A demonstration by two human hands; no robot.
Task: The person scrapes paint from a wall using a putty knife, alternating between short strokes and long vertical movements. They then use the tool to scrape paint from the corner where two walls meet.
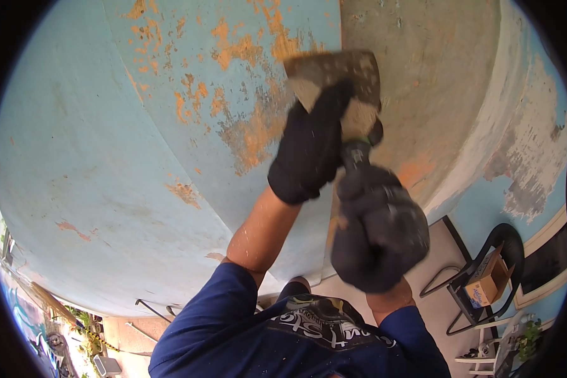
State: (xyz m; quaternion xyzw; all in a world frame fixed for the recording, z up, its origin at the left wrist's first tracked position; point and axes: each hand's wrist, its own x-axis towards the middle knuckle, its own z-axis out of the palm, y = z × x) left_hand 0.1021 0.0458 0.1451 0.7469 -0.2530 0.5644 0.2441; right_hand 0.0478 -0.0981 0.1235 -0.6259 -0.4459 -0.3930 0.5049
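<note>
A wide-bladed paint scraper [360, 116] is held up against the wall, its blade pointing up and away from me. My right hand [381, 223], in a black glove, is wrapped around the dark handle. My left hand [312, 145], gloved in black too, grips the scraper near the base of the blade, with a finger laid along the metal. Pale dust or residue coats the lower blade. Beneath and left of the blade, the light blue painted wall [183, 132] shows orange and grey patches where paint is gone. To the right lies a bare grey-brown section [435, 82].
At the lower right, a black chair [507, 252] carries an open cardboard box [488, 280]. A white rack [482, 349] and a potted plant [528, 337] stand below it. Another wall at right has peeling paint [538, 151]. Plants and clutter show at lower left.
</note>
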